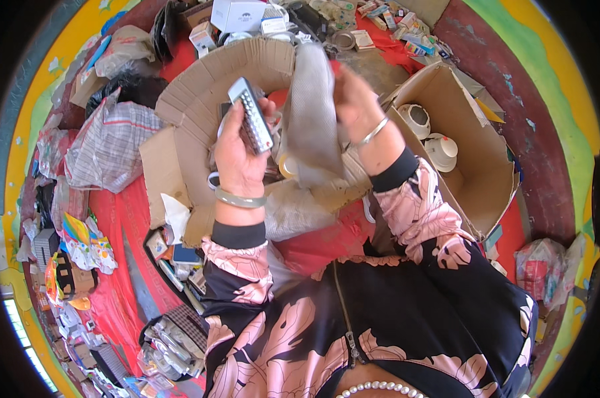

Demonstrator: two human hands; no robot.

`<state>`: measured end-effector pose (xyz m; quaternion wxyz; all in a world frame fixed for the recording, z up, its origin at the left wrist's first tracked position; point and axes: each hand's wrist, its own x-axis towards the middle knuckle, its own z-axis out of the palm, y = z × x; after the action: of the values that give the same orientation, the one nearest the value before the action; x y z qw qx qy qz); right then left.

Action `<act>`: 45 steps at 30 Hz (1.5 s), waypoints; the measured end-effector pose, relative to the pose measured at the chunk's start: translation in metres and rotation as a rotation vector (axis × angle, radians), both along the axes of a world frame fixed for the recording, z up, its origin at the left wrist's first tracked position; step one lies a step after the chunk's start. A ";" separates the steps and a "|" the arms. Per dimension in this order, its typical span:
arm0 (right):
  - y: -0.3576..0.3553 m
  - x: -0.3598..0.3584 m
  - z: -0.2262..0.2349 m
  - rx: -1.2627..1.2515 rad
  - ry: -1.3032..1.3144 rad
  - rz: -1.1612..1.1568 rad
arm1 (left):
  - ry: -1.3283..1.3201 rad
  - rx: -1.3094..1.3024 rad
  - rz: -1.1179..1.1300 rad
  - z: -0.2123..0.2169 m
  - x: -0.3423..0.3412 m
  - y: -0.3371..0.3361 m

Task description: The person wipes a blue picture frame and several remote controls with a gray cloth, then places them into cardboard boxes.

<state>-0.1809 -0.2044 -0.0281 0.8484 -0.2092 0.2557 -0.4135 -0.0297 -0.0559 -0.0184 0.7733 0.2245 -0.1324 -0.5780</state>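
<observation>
My left hand (237, 149) is closed round a remote control (251, 116), dark with a silvery edge and rows of pale buttons facing up. Beside it, a long grey textured piece (310, 113), like fabric or mesh, hangs upright and is smeared by motion. At its right edge is my right hand (359, 103), with blurred fingers that seem to pinch it. Both hands are above an open cardboard box (200, 99). Inside the box a roll with a yellowish rim (288, 166) shows in part; the grey piece and my hands hide much of the rest.
To the right stands a second cardboard box (479, 166) with white round fittings (440, 151) inside. A checked plastic bag (107, 142) lies at the left by red sheeting (117, 245). Small packages and a white box (237, 14) crowd the far side. Near left sits a bin of small goods (174, 341).
</observation>
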 end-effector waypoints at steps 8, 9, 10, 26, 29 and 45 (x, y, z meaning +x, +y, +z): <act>0.039 0.010 0.005 -0.115 -0.111 0.127 | 0.105 -0.283 -0.021 0.004 0.000 0.006; 0.047 0.010 0.022 -0.284 -0.017 0.127 | 0.124 -0.272 -0.002 0.002 0.002 0.008; 0.036 0.009 0.018 -0.201 -0.069 0.112 | 0.138 -0.270 0.011 0.003 0.003 0.008; 0.063 0.013 0.039 -1.911 0.785 -0.386 | -0.140 0.077 -0.041 0.009 -0.028 0.004; 0.075 0.018 0.033 -1.687 0.538 0.015 | -0.126 -0.337 -0.206 -0.008 -0.022 0.022; 0.066 0.016 0.022 -1.366 0.865 -0.281 | -0.394 0.042 0.128 0.002 -0.052 0.013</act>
<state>-0.1648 -0.1383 -0.0064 0.3004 -0.7867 0.2759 -0.4634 -0.0817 -0.0429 -0.0160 0.7628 0.3575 -0.2543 -0.4750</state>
